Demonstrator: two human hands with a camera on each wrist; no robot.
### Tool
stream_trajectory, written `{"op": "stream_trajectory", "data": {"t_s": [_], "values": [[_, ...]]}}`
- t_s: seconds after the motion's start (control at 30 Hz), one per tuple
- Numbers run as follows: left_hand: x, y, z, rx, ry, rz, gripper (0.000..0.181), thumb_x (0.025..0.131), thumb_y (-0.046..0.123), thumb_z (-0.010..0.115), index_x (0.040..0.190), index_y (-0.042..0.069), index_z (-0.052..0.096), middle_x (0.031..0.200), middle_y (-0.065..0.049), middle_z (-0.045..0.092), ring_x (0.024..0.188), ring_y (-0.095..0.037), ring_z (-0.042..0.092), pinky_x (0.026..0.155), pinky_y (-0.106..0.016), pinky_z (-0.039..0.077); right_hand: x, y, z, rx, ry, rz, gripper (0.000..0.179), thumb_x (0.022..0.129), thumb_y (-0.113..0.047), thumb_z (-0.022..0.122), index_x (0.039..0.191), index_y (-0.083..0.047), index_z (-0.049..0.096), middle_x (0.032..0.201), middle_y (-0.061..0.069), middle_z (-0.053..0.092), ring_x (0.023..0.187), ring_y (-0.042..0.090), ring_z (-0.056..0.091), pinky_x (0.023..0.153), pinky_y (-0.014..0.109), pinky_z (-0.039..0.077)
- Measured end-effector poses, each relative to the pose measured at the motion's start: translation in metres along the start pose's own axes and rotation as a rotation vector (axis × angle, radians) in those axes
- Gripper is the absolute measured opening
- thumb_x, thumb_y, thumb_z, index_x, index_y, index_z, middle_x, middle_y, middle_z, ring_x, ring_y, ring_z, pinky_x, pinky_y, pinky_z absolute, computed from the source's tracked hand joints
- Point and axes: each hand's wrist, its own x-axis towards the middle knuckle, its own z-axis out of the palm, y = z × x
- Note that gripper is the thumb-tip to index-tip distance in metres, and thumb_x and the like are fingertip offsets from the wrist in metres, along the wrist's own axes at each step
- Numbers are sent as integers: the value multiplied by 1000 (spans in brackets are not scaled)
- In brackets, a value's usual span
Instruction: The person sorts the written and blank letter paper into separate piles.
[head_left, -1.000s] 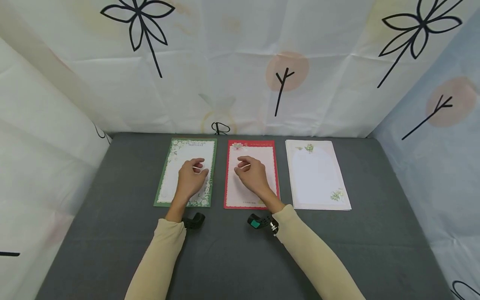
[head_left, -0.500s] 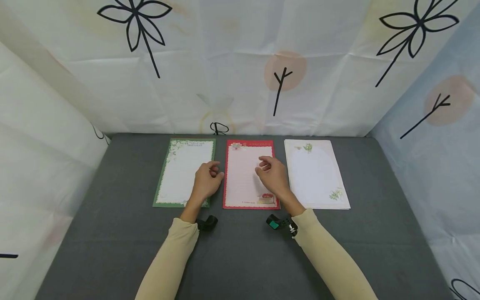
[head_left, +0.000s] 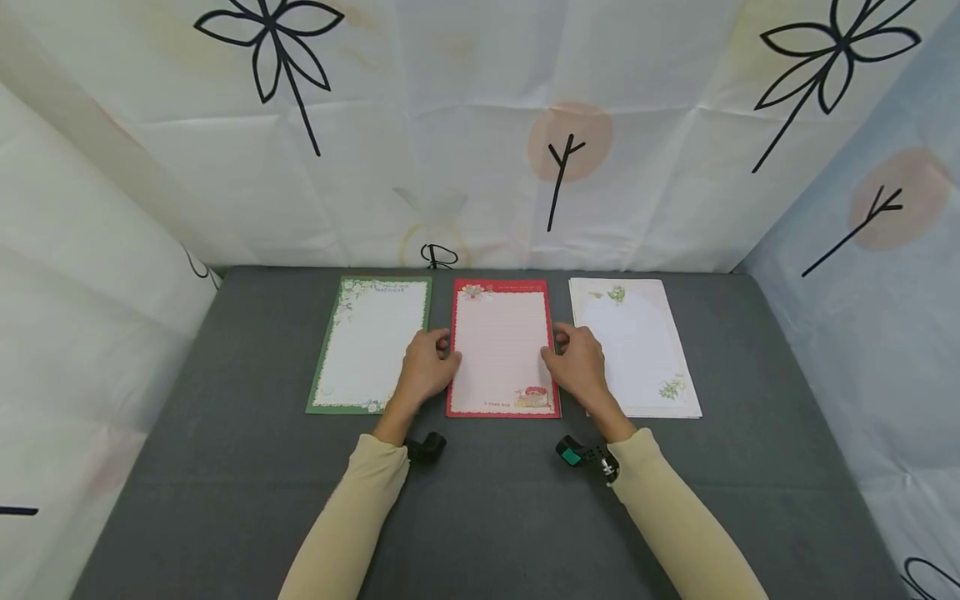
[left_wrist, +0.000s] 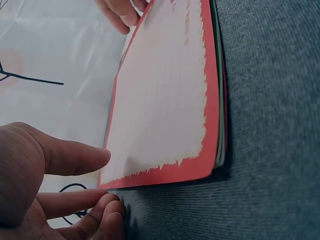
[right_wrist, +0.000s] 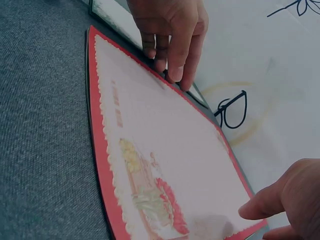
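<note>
A stack of red-bordered letter paper (head_left: 501,350) lies in the middle of the table, between both hands. In the head view, my left hand (head_left: 427,367) is at its left edge and my right hand (head_left: 579,365) at its right edge. The left wrist view shows my left thumb over the red border, with a gap between it and the bent fingers beside the edge. In the right wrist view, my right thumb (right_wrist: 262,204) hovers over the sheet above its shadow; most right fingers are out of frame. Several layers show at the stack's side.
Green-bordered letter paper (head_left: 367,350) lies to the left, partly under my left hand. White letter paper with leaf prints (head_left: 637,350) lies to the right. The table has a grey cloth (head_left: 495,525), and patterned white curtains (head_left: 420,167) stand behind it.
Both hands have moved right and slightly toward me, from above the green and red papers to the two sides of the red one. The papers lie as before.
</note>
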Motion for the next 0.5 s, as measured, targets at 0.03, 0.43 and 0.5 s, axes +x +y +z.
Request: {"op": "stream_trajectory", "data": {"t_s": [0.03, 0.43, 0.5], "values": [[0, 0, 1, 10, -4, 0, 44, 91, 8, 67, 130, -11, 62, 105, -20, 60, 94, -33, 61, 78, -48, 50, -1, 1, 0, -12, -13, 7, 48, 88, -7, 69, 130, 13, 60, 105, 25, 61, 95, 39, 59, 84, 53, 42], [-1, 3, 6, 33, 9, 0, 42, 91, 8, 68, 129, -9, 64, 103, -19, 59, 91, -31, 59, 75, -45, 48, -4, 5, 0, -49, -71, -28, 50, 87, -9, 68, 131, 15, 59, 104, 25, 58, 93, 36, 55, 79, 50, 42], [-1, 2, 7, 24, 20, 0, 42, 91, 7, 68, 129, -8, 64, 104, -19, 60, 91, -31, 59, 76, -45, 48, -4, 5, 0, -40, -64, -27, 49, 88, -8, 68, 131, 14, 59, 105, 26, 58, 94, 37, 56, 79, 50, 43]]}}
